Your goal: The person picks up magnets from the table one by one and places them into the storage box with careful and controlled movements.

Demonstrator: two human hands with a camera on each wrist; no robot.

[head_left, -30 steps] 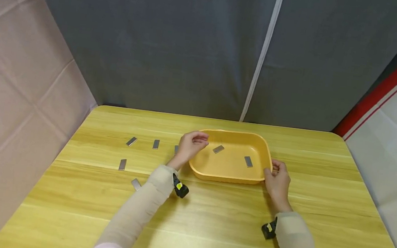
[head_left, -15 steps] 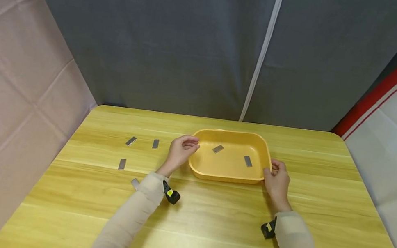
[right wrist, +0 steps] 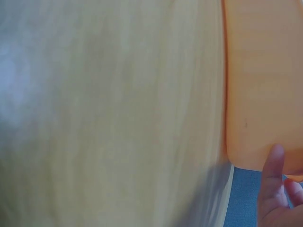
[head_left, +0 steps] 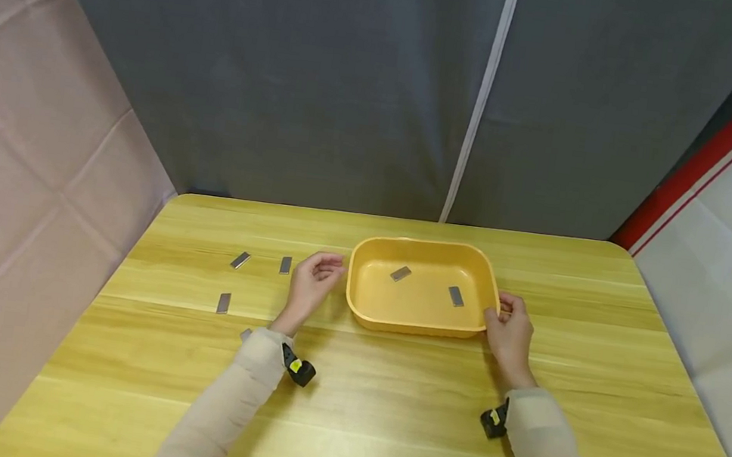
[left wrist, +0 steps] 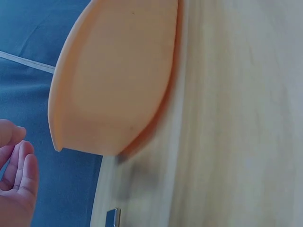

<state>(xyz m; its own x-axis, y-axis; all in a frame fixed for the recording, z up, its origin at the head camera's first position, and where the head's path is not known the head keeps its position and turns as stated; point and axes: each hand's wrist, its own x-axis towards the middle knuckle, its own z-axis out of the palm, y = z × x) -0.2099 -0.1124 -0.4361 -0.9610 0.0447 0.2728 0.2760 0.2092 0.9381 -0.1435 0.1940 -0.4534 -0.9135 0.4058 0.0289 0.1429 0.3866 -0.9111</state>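
A yellow plastic tray [head_left: 419, 320] with raised walls stands on the table. Two small grey rectangular pieces lie in it: a left piece [head_left: 401, 273] and a right piece [head_left: 456, 296]. My right hand [head_left: 512, 338] grips the tray's right end; in the right wrist view its thumb [right wrist: 273, 165] lies against the outer wall. Just left of the tray hovers my left hand [head_left: 312, 289], fingers loosely bent, holding nothing. Nearest to it on the table is another grey piece [head_left: 285, 265]. From the left wrist, a dark piece [left wrist: 112, 217] shows below the tray.
More grey pieces lie on the left of the wooden table [head_left: 382, 429]: one farther back [head_left: 240, 259], one in the middle [head_left: 223, 303] and one partly covered by the left sleeve [head_left: 246, 334]. A grey curtain [head_left: 327, 102] hangs behind the table's back edge.
My left hand has drawn back leftward from over the tray's left rim to beside it. The right hand keeps its grip and the tray stays in place.
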